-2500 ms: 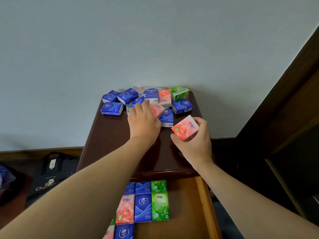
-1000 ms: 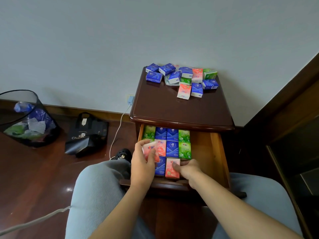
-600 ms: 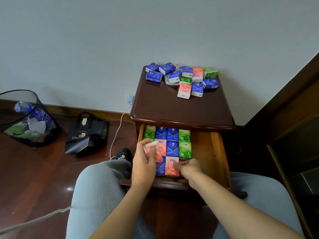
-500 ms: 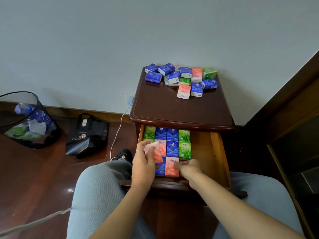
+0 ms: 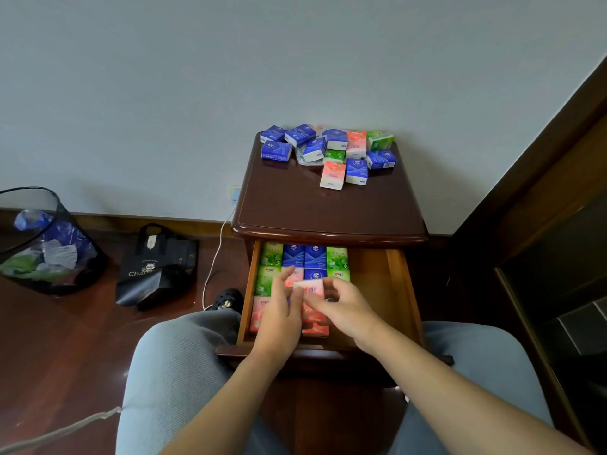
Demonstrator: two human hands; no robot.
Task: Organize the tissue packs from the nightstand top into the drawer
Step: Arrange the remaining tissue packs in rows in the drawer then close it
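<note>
The nightstand [image 5: 328, 208] is dark wood, and a pile of blue, pink and green tissue packs [image 5: 331, 152] lies at the back of its top. Below it the drawer [image 5: 399, 290] stands pulled out. Rows of green [image 5: 271, 254], blue [image 5: 294, 256] and pink [image 5: 259, 315] packs fill its left part. My left hand [image 5: 281, 311] and my right hand [image 5: 346, 307] meet over the drawer's middle, both gripping one pink tissue pack [image 5: 309, 288] just above the rows. The hands hide several packs beneath them.
The drawer's right part shows bare wood. On the floor at left are a black mesh wastebasket [image 5: 42, 244], a black bag [image 5: 154, 267], a white cable [image 5: 213, 257] and a black shoe [image 5: 226, 298]. Dark wooden furniture [image 5: 542, 224] rises at right. My grey-trousered knees flank the drawer.
My left hand has carried the pink pack from the drawer's left side to its middle. My right hand has left the front-row pink pack and come up to grip the carried one.
</note>
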